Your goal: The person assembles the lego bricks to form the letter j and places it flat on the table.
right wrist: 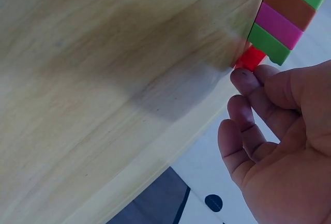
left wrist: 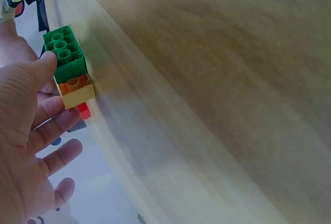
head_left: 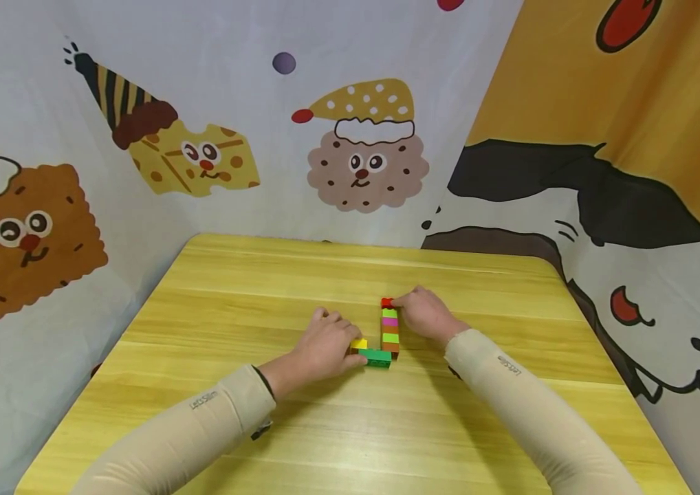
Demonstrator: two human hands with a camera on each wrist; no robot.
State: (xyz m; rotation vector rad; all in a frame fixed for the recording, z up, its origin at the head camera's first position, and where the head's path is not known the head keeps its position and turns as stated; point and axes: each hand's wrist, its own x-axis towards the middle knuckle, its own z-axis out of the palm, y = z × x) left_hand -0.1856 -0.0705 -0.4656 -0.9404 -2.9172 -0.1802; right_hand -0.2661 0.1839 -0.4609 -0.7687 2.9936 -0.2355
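Toy building bricks form a row on the table: lime, a magenta brick, a brown brick and more lime and brown. At its near end a green brick lies crosswise with its hollow underside showing, next to a yellow brick. My left hand pinches these two, thumb on the green one and index finger at the yellow one, other fingers spread. At the far end, a small red brick is pinched between thumb and index finger of my right hand.
Under the bricks is a wood-grain table. A cloth with printed cartoon figures hangs behind it and along its sides. Both forearms wear beige sleeves.
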